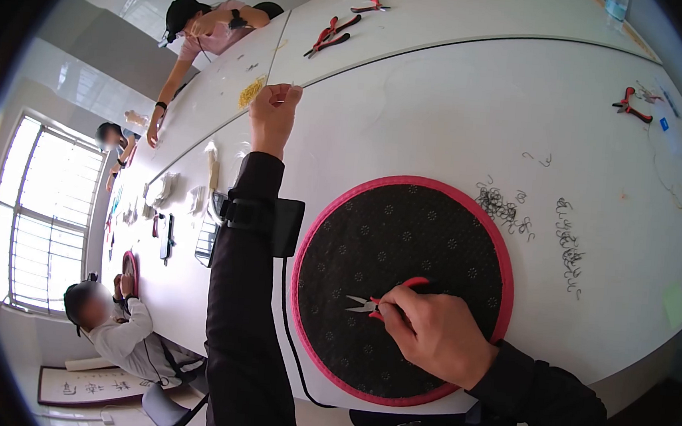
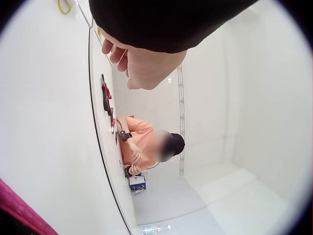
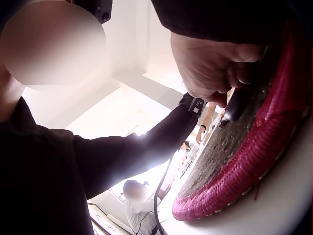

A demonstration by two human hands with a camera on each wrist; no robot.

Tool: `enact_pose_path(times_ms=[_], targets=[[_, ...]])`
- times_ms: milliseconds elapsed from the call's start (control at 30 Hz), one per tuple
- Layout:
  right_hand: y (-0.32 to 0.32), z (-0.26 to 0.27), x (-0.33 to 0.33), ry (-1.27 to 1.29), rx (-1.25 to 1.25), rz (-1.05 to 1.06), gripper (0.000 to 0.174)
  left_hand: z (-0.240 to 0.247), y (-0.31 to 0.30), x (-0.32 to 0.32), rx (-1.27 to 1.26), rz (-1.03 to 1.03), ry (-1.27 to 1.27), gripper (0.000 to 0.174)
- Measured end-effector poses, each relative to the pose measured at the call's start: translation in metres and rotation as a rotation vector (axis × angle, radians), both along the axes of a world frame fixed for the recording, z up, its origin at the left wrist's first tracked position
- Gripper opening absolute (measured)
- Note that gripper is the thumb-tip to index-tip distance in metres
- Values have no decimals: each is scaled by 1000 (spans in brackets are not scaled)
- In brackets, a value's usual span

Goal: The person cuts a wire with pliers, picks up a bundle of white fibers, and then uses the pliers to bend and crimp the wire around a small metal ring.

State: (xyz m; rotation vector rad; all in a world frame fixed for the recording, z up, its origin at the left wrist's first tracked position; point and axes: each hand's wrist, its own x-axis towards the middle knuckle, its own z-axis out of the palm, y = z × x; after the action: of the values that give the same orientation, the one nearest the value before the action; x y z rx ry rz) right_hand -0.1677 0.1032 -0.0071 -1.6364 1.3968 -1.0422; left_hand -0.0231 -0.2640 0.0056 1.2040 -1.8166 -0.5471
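In the head view, our right hand (image 1: 442,337) curls its fingers round the pliers (image 1: 362,303), tips parted over the mat (image 1: 355,238); the right wrist view hides those tips. Our left hand (image 1: 272,119), fingers curled near yellow pieces (image 1: 251,94), holds nothing we can identify.

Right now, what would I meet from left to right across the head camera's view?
Barred window, left hand, pink-rimmed round mat, line of dark hooks, rightmost red-handled pliers, pale green slip.
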Motion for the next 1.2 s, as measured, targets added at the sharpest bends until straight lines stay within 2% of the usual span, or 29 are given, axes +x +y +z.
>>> enact_pose_path(times_ms=[167,367,500,600,700,900,1033,1067,1167,1200], targets=[[1,0,2,-17,-9,-25,13,-10,-11,21,-29,42,-66,28],[0,0,2,-20,-2,-24,13,-29,-8,23,-55,20,-404,32],[0,1,2,-11,9,-19,13,-41,-8,24,-196,52,-401,30],[0,-1,3,-16,-3,-29,13,-38,-9,30,-142,21,-314,28],[0,-1,3,-26,-20,-42,11,-16,17,32,7,31,-467,26],[0,3,3,-50,-52,-75,9,-12,49,50,44,-128,-721,29],[-2,6,3,-83,-33,-114,10,-20,60,53,55,-139,-654,30],[-2,7,3,-98,-27,-130,11,-25,61,56,-77,-125,-643,29],[-2,16,-1,-92,35,-156,12,3,98,41,-6,-78,-509,25],[-3,17,-2,-95,48,-164,12,13,113,37,25,-127,-483,24]])
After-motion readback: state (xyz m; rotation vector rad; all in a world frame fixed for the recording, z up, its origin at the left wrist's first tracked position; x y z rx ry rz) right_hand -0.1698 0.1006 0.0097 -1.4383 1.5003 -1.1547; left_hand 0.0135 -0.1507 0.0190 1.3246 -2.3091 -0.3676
